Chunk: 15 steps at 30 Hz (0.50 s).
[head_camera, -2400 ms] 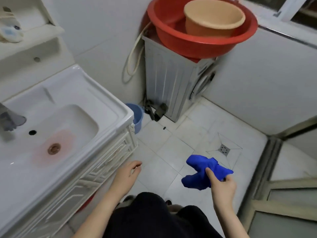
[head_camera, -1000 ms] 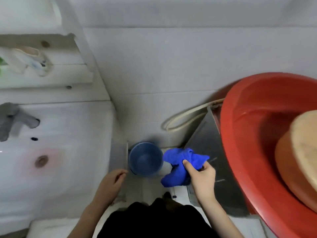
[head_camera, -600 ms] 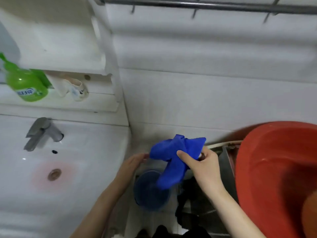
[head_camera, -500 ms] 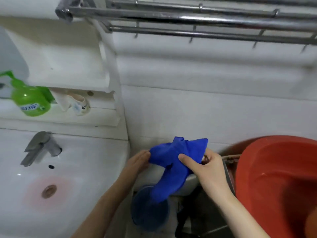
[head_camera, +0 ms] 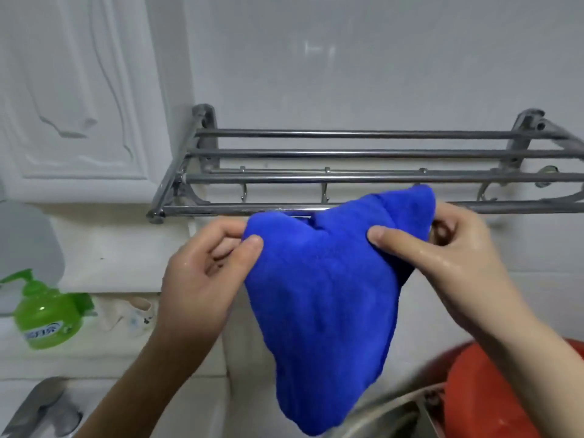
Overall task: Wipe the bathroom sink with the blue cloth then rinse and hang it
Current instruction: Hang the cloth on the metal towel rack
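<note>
We pinch the blue cloth (head_camera: 319,295) by its top corners, left hand (head_camera: 202,273) and right hand (head_camera: 455,257) each gripping one, just in front of the towel rack (head_camera: 347,153). It looks soft, limp and light, probably damp; corners suit best. There is room above the rails, though the hooks (head_camera: 324,192) could snag.

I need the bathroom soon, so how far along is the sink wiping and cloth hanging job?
Nearly finished, it seems. Wiping and rinsing cannot be confirmed here, though the wet right hand fits a rinse. In hand: the left hand and right hand both pinch the blue cloth, holding it up at the towel rack by its front bar. Left: drape it over a bar and let go.
</note>
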Each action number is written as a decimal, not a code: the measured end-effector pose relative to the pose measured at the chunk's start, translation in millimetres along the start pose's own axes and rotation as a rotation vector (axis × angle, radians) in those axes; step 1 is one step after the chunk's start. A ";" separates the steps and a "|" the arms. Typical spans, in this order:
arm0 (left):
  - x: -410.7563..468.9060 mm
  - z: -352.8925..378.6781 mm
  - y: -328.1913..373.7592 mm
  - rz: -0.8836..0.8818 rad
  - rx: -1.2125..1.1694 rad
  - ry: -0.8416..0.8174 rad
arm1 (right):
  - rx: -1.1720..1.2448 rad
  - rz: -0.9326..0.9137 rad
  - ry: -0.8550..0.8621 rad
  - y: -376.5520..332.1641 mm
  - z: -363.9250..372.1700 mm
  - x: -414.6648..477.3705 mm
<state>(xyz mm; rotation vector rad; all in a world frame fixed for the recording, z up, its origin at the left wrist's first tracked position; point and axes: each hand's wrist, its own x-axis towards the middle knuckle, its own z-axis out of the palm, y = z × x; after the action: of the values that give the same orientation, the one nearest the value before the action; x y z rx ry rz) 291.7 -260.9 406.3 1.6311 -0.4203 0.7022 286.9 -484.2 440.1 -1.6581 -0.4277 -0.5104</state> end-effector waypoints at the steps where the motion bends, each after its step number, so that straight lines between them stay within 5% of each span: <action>1: 10.1 -0.4 9.0 0.029 0.001 0.008 | 0.013 -0.022 -0.010 -9.4 -1.7 9.6; 7: 49.2 -3.8 37.3 0.170 0.102 0.097 | -0.077 -0.010 -0.029 -34.5 -9.8 51.6; 15: 65.2 4.1 7.0 0.243 0.680 0.145 | -0.636 0.097 -0.011 -22.1 -3.9 69.2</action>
<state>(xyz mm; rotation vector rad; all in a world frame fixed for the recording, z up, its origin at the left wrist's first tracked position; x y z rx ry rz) 337.0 -258.7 453.9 2.1628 -0.2886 1.2330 331.9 -485.5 497.2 -2.2800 -0.1951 -0.6023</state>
